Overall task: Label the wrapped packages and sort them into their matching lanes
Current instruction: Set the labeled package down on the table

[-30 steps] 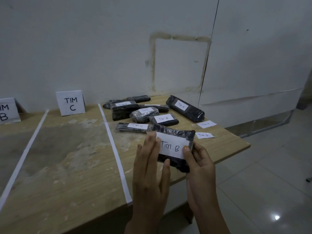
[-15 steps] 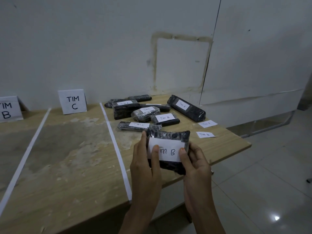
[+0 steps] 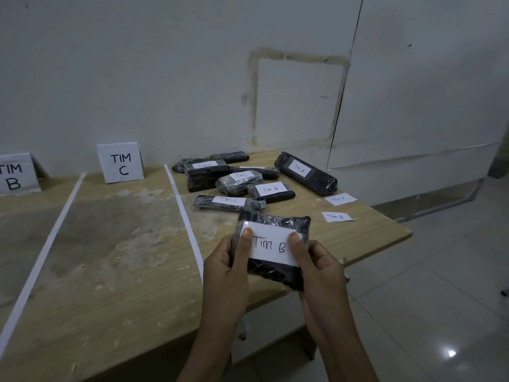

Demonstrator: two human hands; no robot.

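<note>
Both hands grip one black, plastic-wrapped rectangular package [image 3: 271,275], held just above the near edge of the wooden bench [image 3: 110,257], well to the near right of the standing white paper TIM C card [image 3: 121,162]. The left hand [image 3: 225,271] wraps the package's left edge and the right hand [image 3: 319,271] its right edge. Each thumb presses one end of the white paper label [image 3: 271,248], handwritten "Tim B", on the top face. Judgement: the label is being smoothed down, and this piece is not yet sorted. The matching white TIM B card [image 3: 15,173] stands left of the TIM C card, so the carry must cross lane C. A heap of black wrapped packages [image 3: 239,183] lies right of the TIM C card, past a white tape strip [image 3: 183,213]. Two loose paper slips [image 3: 340,199] lie further right. Risks: how the label is fixed cannot be told, and on glossy film it may lift or crease. The slick wrap may slip in a one-handed carry. Lane C is closer, so setting the package down early would mis-sort it.
</note>
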